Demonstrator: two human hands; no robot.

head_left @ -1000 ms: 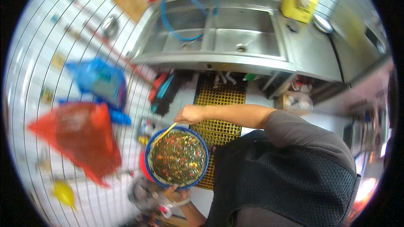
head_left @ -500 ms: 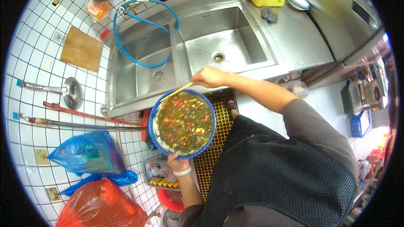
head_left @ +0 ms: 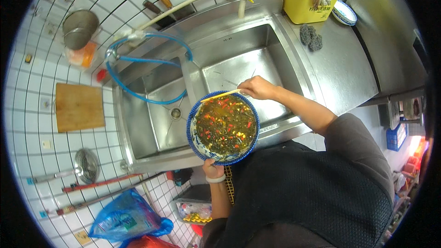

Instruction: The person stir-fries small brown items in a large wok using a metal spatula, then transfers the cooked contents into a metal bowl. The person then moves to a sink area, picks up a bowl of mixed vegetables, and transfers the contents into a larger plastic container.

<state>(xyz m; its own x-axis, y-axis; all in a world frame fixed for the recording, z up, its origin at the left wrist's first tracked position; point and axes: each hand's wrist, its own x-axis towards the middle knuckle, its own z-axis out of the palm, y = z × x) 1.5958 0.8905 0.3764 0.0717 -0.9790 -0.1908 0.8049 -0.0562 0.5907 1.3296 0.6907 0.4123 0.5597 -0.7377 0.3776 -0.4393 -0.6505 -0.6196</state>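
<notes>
A large blue-and-white bowl [head_left: 189, 126] is held over the front edge of the sink. Chopped dark greens with red and yellow bits [head_left: 225, 126] fill it, in a brownish liquid. At its near side my left hand [head_left: 213, 169] grips the rim, with a pale bracelet on the wrist. My right hand [head_left: 258, 87], closed near the far right rim, holds light wooden chopsticks [head_left: 220, 95]. They lie across the far part of the bowl, their tips toward its left side. The fingers under the bowl are hidden.
The double steel sink [head_left: 183, 154] has a blue hose [head_left: 138, 95] looped over its left basin. Right of it stand a yellow jug [head_left: 305, 4], steel scourers [head_left: 311, 37] and a small bowl [head_left: 344, 13]. A cutting board [head_left: 80, 108] and skimmer [head_left: 87, 166] hang left; a blue bag [head_left: 131, 216] is below.
The bowl has moved from above the floor mat to over the sink's front edge, carried by both hands. The chopsticks now lie flatter across it. The whole view has shifted.
</notes>
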